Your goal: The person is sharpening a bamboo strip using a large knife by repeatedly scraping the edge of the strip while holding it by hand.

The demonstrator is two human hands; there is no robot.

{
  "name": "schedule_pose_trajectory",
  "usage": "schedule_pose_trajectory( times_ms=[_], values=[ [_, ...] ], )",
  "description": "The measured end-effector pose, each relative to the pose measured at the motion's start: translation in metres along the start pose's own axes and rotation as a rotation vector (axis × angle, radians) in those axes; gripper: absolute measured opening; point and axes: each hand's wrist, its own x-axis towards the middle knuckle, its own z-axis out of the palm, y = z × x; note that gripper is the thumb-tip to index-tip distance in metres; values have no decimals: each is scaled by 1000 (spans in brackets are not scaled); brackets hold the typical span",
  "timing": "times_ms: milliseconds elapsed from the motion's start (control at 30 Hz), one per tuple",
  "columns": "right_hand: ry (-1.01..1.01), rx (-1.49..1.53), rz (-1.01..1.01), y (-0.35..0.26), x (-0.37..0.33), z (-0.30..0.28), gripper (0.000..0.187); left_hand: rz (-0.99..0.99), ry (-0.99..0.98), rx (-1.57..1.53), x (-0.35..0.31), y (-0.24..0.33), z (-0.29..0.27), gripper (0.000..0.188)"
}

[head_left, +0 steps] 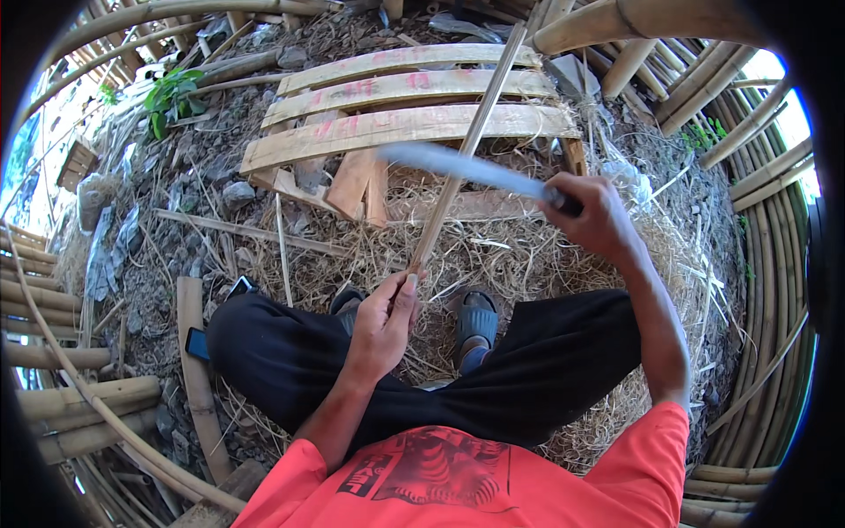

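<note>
My left hand is closed round the lower end of a long, narrow bamboo strip. The strip slants up and to the right, past a low stand of pale wooden slats. In my right hand is the dark handle of a long-bladed knife. Its blade is smeared by motion and points left, crossing the strip in the picture; whether the two touch, I cannot tell. My left fist is low, between my knees, and the right is higher and to the right.
Bamboo shavings cover the ground around my sandalled feet. A phone lies by my left knee on a bamboo piece. Stacked bamboo poles line the right side, and more poles lie at left. A thick pole crosses the upper right.
</note>
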Motion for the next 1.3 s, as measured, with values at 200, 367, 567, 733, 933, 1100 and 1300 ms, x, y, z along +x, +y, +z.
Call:
schedule_pose_trajectory(
  times_ms=[200,367,567,733,933,1100,1300],
  values=[
    [-241,-67,-296,-57,-6,38,16,-60,-9,-128,0,-3,4,27],
    [-380,-142,-228,-67,-6,55,23,22,7,14,-1,-18,5,21],
    [-382,-216,-162,-61,-5,70,27,120,40,89,0,-21,9,17],
    [-393,-252,-169,-62,-1,70,28,56,33,88,0,-20,4,22],
    [-381,-298,-148,-55,0,73,25,-49,19,40,-2,-13,3,32],
    [-314,-293,-156,-47,6,65,24,5,42,-17,-3,-10,5,38],
    [-230,-302,-118,-39,6,62,20,21,25,55,-6,-14,1,41]
  ],
)
